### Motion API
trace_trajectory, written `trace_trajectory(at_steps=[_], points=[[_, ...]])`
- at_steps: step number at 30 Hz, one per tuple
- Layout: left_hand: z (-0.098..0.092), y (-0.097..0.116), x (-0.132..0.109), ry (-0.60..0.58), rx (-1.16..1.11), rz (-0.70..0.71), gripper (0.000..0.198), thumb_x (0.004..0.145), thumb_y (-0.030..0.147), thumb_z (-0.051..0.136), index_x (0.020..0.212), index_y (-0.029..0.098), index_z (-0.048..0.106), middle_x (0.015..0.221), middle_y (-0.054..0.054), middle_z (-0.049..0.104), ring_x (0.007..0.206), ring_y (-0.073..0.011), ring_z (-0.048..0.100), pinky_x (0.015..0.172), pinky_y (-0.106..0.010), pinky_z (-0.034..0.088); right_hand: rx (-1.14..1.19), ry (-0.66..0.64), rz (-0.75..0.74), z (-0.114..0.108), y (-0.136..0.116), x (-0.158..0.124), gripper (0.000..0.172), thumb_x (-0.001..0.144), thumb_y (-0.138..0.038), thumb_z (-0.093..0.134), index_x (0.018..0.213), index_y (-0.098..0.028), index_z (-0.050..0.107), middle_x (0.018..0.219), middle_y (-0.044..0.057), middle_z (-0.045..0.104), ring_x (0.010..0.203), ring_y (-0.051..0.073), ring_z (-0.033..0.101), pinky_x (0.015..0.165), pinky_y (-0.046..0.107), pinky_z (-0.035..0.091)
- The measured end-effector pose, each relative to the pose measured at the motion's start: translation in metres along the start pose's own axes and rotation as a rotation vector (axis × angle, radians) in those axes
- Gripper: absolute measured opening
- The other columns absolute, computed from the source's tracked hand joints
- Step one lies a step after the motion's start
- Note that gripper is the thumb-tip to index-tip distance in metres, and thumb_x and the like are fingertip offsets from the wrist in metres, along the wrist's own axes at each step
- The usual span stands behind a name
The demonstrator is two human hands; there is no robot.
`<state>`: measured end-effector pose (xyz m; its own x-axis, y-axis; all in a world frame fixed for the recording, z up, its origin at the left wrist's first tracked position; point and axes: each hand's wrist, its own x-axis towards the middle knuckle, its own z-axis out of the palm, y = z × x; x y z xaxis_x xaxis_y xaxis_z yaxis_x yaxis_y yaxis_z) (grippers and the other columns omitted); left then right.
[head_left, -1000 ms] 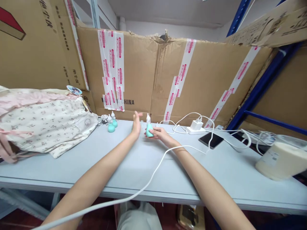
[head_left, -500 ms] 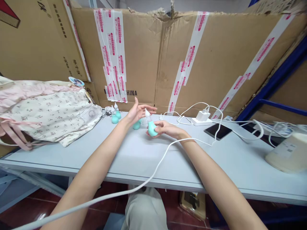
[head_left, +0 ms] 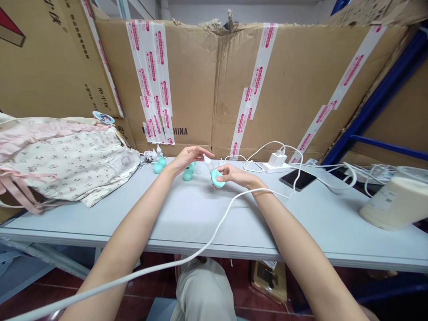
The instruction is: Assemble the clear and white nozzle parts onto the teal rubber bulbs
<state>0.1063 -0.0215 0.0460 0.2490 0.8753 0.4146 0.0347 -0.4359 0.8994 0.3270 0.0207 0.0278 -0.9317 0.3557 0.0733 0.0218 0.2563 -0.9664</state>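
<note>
1. A sheet of brown cardboard [head_left: 194, 80], patched with printed tape, stands along the back.
2. The grey desk [head_left: 207, 218] spans the width in front of it.
3. A floral cloth bag [head_left: 70, 160] lies on the desk's left part.
4. A cream tub [head_left: 394, 203] sits near the right end.
5. The right hand [head_left: 236, 175] has its fingers closed around a teal squeeze bulb. The left hand [head_left: 185, 159] reaches across with fingers stretched out at the bulb's tip; I cannot tell whether they grip it.
6. A dark phone [head_left: 298, 179] lies flat, right of the right hand.
7. The held squeeze bulb [head_left: 216, 176] is above the desk between the hands, its pale nozzle [head_left: 208, 162] tilted up and leftward.
8. More teal bulbs [head_left: 187, 174] stand below the left hand, others beside the bag.
</note>
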Motion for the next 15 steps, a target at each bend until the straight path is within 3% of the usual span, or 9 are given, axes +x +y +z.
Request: trace_trajectory(at_steps=[3,6,9,12,15], points=[[0.001,0.003,-0.001,0.046,0.13,0.008,0.044,0.065,0.054,0.071,0.084,0.015,0.074,0.092,-0.011,0.072,0.087,-0.0215,0.063,0.078,-0.031,0.045,-0.019,0.031,0.036,-0.002,-0.003,-0.004,0.03,0.068,-0.036,0.072,0.089,-0.015,0.065,0.087,0.005,0.067,0.081,0.016,0.062,0.073,0.027,0.051],[0.003,0.006,0.0,0.095,0.198,0.01,0.033,0.062,0.044,0.075,0.075,0.014,0.074,0.084,-0.009,0.071,0.081,-0.0205,0.063,0.076,-0.032,0.045,-0.051,0.017,0.093,0.003,-0.006,-0.004,0.033,0.069,-0.033,0.07,0.097,-0.018,0.063,0.102,0.006,0.063,0.091,0.017,0.058,0.073,0.028,0.052],[0.003,0.007,0.0,0.157,0.233,0.04,0.032,0.065,0.044,0.074,0.077,0.014,0.074,0.084,-0.009,0.071,0.082,-0.02,0.063,0.079,-0.032,0.046,-0.142,0.252,0.042,0.011,-0.001,0.006,0.029,0.072,-0.031,0.062,0.099,-0.019,0.06,0.106,0.005,0.059,0.092,0.017,0.054,0.072,0.027,0.049],[0.005,0.006,0.001,0.231,0.268,0.066,0.034,0.063,0.043,0.075,0.08,0.014,0.074,0.086,-0.009,0.072,0.081,-0.0202,0.064,0.08,-0.033,0.047,-0.341,0.514,-0.057,0.016,0.008,0.017,0.024,0.076,-0.036,0.057,0.091,-0.017,0.058,0.092,0.002,0.058,0.082,0.015,0.051,0.072,0.026,0.043],[0.008,0.003,0.002,0.277,0.266,0.079,0.035,0.062,0.043,0.076,0.08,0.013,0.074,0.086,-0.01,0.072,0.081,-0.0203,0.064,0.08,-0.034,0.048,-0.534,0.61,-0.138,0.017,0.015,0.021,0.031,0.08,-0.047,0.054,0.086,-0.017,0.057,0.077,-0.001,0.055,0.073,0.014,0.048,0.069,0.025,0.036]])
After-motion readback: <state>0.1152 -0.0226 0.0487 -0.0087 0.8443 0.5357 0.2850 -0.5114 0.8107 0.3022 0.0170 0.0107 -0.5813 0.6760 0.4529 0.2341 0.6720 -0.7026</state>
